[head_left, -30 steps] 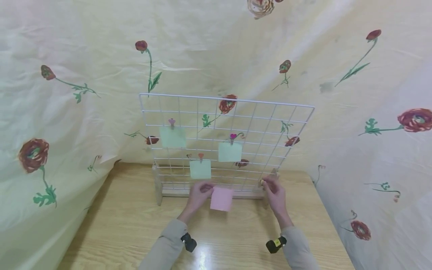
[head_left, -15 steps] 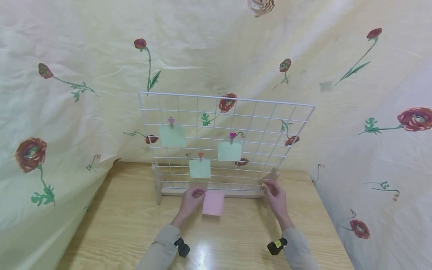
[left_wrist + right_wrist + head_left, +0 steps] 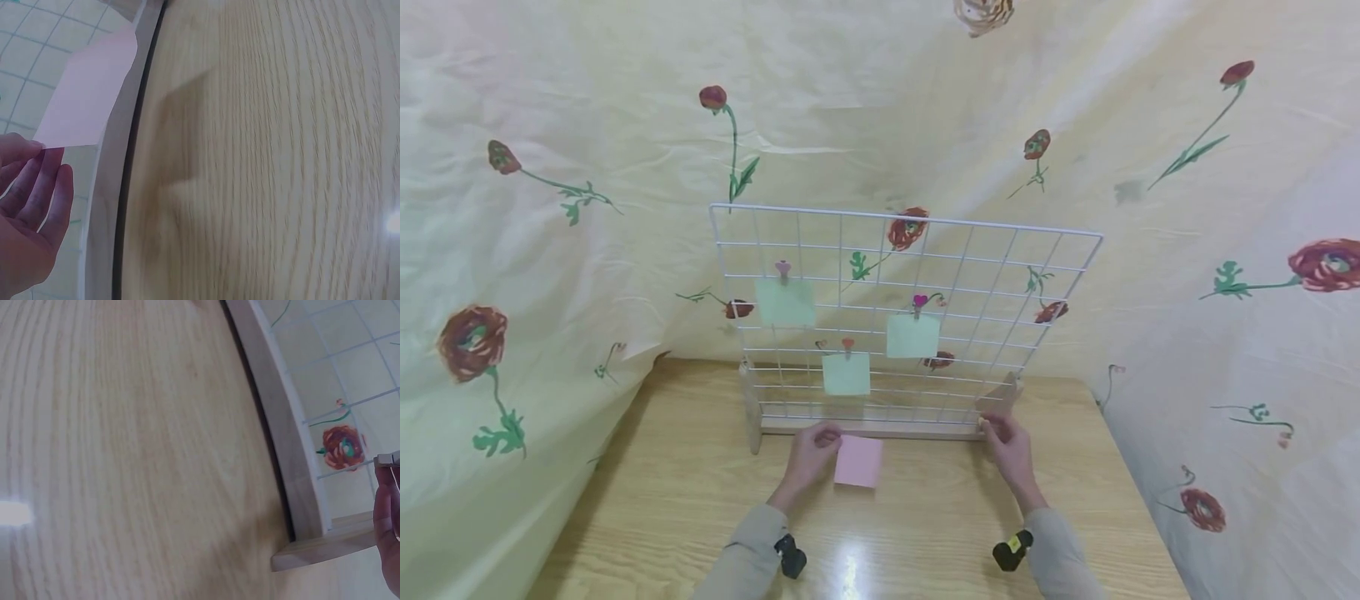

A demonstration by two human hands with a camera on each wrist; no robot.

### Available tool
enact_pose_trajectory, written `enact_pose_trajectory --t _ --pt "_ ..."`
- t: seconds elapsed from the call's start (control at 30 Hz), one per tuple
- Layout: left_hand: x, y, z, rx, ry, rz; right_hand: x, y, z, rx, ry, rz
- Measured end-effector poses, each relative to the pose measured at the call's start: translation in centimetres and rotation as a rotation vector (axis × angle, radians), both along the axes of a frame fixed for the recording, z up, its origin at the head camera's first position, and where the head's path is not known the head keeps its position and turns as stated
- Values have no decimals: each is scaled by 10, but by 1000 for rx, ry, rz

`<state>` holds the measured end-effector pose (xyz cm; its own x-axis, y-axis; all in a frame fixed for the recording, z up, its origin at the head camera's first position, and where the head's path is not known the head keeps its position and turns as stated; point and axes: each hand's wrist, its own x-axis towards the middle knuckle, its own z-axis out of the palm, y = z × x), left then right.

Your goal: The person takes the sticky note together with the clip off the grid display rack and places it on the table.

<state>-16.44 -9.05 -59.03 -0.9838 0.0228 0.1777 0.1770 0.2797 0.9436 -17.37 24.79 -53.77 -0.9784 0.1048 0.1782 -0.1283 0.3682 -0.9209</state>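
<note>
Left hand (image 3: pixel 807 460) pinches the pink paper (image 3: pixel 859 462) by one corner, its other edges free above the tabletop (image 3: pixel 932 517). Wide gap rightward, then the right hand (image 3: pixel 1012 454), pinching a small clip (image 3: pixel 384 460) near the right end of the rack base (image 3: pixel 917 431)!

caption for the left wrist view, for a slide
Left hand pinches a pink paper by one corner, a shadow falling on the wood-grain tabletop.
</note>
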Motion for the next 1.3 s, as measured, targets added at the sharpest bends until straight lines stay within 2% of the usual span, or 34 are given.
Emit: enact_pose_trajectory --t 0.3,0.53,0.6,0.73,0.87,1.0,1.13,1.3 --pt "2 -24 -4 -36 -53 79 0 0 -12 50 -2 7" --pt "3 -46 -8 -74 -61 124 -12 12 -49 70 -47 -15" --pt "4 -52 -11 -70 -60 140 -12 13 -54 93 -54 -18" --pt "3 -65 -19 -79 -73 192 -12 14 -60 124 -38 -13" --pt "4 -77 -21 -109 -72 247 -12 13 -64 128 -43 -2" --pt "6 -88 -20 -116 -68 273 -11 12 -69 137 -53 10" --pt "7 -95 -22 -109 -101 290 -11 12 -75 164 -70 32" --pt "7 -99 -25 -119 -90 288 -9 11 -80 220 -106 29"
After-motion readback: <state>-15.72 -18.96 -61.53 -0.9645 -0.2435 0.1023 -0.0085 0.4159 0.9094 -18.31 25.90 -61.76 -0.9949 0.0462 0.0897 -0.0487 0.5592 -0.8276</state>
